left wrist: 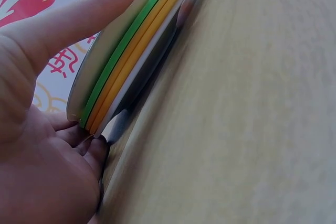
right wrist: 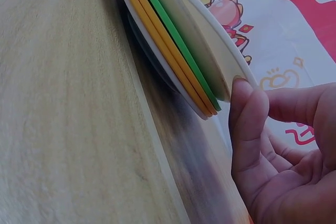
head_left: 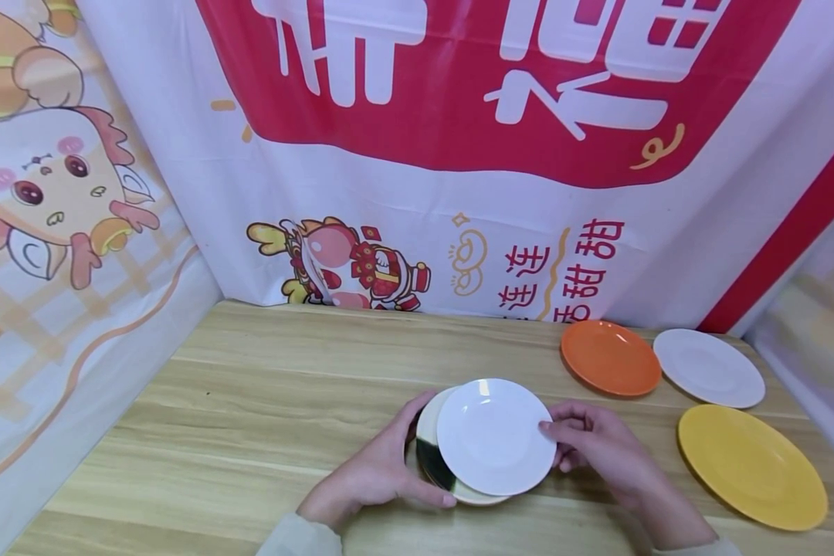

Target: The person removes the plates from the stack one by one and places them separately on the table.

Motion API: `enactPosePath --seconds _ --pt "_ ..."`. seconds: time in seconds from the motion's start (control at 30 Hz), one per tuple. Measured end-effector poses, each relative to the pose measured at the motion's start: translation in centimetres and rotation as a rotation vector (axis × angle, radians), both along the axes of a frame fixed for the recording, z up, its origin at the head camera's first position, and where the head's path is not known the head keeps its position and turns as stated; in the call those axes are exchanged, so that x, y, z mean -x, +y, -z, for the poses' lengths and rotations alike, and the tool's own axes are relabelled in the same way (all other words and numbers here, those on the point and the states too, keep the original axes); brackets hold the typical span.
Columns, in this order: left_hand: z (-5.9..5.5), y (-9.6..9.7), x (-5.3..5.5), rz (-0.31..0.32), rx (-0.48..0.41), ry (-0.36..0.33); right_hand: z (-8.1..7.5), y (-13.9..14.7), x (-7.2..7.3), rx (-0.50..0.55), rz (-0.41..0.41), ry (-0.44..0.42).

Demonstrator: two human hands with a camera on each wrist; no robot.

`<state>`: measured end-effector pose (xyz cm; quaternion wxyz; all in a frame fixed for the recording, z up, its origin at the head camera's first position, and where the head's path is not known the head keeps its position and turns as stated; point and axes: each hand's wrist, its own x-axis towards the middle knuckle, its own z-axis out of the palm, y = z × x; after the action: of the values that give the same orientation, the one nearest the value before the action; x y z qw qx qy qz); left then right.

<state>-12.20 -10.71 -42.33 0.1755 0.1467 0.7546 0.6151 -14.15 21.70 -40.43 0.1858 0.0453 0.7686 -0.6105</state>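
Note:
My left hand (head_left: 388, 467) curves around the left side of a stack of plates, its thumb along the near edge. The top plate of that stack is cream with a dark patch (head_left: 434, 463). Beneath it, the left wrist view shows the rims of a green plate (left wrist: 128, 51), orange-yellow plates (left wrist: 137, 52) and a white one. A small round white plate (head_left: 496, 436) overlaps the stack, shifted to the right. My right hand (head_left: 601, 444) pinches that white plate's right rim between thumb and fingers. In the right wrist view, its pinched edge stands apart from the plates below.
On the right of the wooden table (head_left: 250, 401) lie an orange plate (head_left: 611, 357), a white plate (head_left: 709, 367) and a larger yellow plate (head_left: 753, 467). A printed red and white cloth (head_left: 459, 193) hangs behind the table's back edge, with another patterned cloth (head_left: 62, 324) at left.

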Motion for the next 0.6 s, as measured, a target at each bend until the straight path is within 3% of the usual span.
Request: enactPosePath --seconds 0.33,0.6 --pt "0.0 0.0 0.1 0.005 0.005 0.007 -0.4 0.4 0.0 0.046 -0.053 0.000" --pt "0.1 -0.1 0.0 0.016 -0.004 0.012 -0.7 1.2 -0.3 0.016 0.029 -0.033"
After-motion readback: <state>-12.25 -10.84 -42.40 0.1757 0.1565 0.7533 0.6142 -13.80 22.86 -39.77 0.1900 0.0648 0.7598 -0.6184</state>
